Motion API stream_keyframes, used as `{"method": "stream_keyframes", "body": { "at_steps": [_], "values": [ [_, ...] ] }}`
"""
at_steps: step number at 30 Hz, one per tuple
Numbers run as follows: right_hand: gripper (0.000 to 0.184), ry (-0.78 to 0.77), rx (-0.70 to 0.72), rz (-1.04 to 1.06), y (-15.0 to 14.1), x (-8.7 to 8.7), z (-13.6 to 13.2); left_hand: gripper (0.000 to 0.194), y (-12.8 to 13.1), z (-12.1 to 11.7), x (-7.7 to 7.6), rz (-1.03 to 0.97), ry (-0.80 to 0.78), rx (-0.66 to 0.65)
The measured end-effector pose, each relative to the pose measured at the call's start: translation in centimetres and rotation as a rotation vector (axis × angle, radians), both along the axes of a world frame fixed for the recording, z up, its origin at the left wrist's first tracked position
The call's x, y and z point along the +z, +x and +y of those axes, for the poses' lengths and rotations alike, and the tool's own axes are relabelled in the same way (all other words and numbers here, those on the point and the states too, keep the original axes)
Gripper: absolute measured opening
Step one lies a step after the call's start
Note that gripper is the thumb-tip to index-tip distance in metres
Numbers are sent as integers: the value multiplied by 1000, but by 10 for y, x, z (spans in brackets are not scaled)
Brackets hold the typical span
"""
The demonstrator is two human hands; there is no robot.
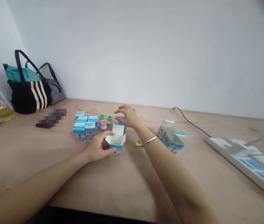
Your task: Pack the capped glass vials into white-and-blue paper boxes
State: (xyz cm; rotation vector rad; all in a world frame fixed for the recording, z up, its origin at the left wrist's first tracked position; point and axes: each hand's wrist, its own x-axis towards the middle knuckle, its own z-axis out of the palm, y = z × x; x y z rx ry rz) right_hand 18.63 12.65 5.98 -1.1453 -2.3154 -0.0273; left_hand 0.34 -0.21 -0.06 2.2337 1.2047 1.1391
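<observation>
In the head view my left hand (96, 147) grips a small blue-and-white cardboard box (116, 150) from its left side, thumb in front. The box stands upright on the table, its top flaps open. Above and beyond it hovers my right hand (128, 116), fingers apart and apparently holding nothing, a metal bangle (150, 141) at its wrist. Close to those fingers are small clear jars, two with green lids (109, 118) and one with a pink lid (103, 123). Another blue-and-white box (122, 120) is partly hidden behind the right hand.
Several closed boxes (79, 134) stand grouped on the left. Open boxes (167, 137) and a small yellow item (138, 144) lie to the right. A power strip (246, 161) with a cable occupies the right edge. A phone-like object (50, 119), bags (26, 96) and a bottle (0, 109) are left.
</observation>
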Motion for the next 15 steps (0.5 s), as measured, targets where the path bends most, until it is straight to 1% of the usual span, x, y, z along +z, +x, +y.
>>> {"method": "stream_keyframes", "body": {
  "at_steps": [2,4,6,8,10,13,14,15],
  "values": [
    [22,-8,-23,-86,-17,1,0,54,0,-1,1,0,0,-1],
    [17,-18,-30,-112,-30,-1,2,54,0,-2,2,0,-8,-6],
    [13,-11,-24,-100,-35,-4,2,54,0,-3,3,3,-16,-4],
    [10,8,-30,-73,-32,-3,-1,54,0,-3,3,11,-13,11],
    [11,49,-22,57,-20,2,-10,55,0,-4,3,18,-16,24],
    [17,135,83,500,4,11,-35,55,1,-5,5,3,-27,28],
    [19,151,121,600,11,13,-46,55,2,-6,5,-2,-37,28],
    [19,163,155,649,18,14,-58,55,2,-6,6,-5,-49,29]
  ]
}}
